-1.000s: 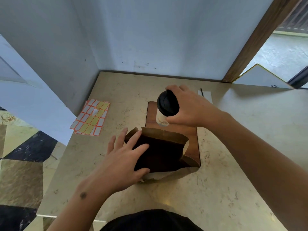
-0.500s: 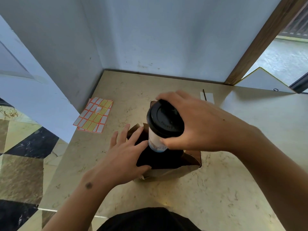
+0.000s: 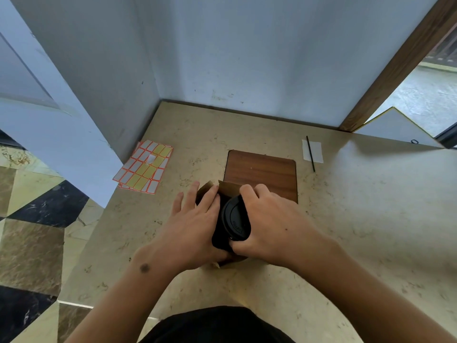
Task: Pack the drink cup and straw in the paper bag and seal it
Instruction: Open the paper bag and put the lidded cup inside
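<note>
Half a second on, the cup (image 3: 235, 222) has sunk into the bag (image 3: 228, 188) at frame centre, right hand (image 3: 269, 224) gripping its lid, left hand (image 3: 195, 226) spread on the bag; the straw (image 3: 310, 153), upper right, remains unpacked.

We look down on a beige marbled tabletop (image 3: 358, 219) set into a corner of pale blue-grey walls (image 3: 235, 45). A dark wooden door frame (image 3: 400, 63) rises at right, daylight beyond; left, the floor (image 3: 32, 243) shows black and tan tiles.

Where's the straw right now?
Head view: the straw lies far right on the counter, across a white paper slip, right of the wooden board.
</note>
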